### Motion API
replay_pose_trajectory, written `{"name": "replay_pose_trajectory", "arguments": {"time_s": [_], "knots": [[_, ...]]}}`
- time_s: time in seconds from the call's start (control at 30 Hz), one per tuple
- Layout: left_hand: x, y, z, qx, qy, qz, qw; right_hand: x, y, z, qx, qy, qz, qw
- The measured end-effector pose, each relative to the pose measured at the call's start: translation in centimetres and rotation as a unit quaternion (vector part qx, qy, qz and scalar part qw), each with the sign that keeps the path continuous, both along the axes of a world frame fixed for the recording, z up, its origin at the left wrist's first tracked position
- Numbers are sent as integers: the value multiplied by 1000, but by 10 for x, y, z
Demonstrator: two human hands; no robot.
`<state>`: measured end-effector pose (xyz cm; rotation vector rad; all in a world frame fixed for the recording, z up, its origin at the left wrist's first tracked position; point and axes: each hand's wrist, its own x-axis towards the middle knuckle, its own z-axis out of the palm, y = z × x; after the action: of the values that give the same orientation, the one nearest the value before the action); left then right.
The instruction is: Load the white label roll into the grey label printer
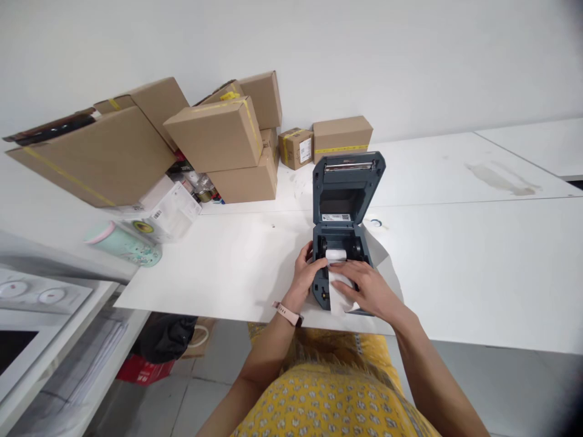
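Observation:
A dark grey label printer (320,240) stands near the front edge of the white table with its lid (348,182) raised. Inside its bay sits a small white paper roll (336,255), and a paper strip (339,298) runs from it over the printer's front. My left hand (304,276) grips the printer's left side, thumb over the rim beside the roll. My right hand (367,290) lies over the bay with fingers stretched out and apart on the paper; it hides part of the strip and the right side of the bay.
Cardboard boxes (214,136) are stacked at the back left, and smaller boxes (342,135) stand behind the printer. At the left are a white box (175,212) and a mint tumbler (125,244) on its side. A sheet of white paper (386,267) lies right of the printer.

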<state>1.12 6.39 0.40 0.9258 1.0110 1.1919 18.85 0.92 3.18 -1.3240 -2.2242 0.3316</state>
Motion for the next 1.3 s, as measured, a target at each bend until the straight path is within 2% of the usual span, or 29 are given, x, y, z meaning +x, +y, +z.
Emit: {"name": "replay_pose_trajectory", "arguments": {"time_s": [0.17,0.33,0.6,0.93,1.3], "knots": [[0,0,4,-18,6,-14,1000,-8,-32,-6,87,26,-7,996],[1,0,8,-21,21,-17,999,-14,-54,-6,107,6,-17,994],[-1,1,7,-19,32,-27,999,-12,-64,-6,88,5,-8,996],[-3,2,1,-24,17,-41,999,-5,-70,-5,53,72,0,996],[-4,1,2,-38,8,-56,998,-4,-70,-5,54,82,0,995]]}}
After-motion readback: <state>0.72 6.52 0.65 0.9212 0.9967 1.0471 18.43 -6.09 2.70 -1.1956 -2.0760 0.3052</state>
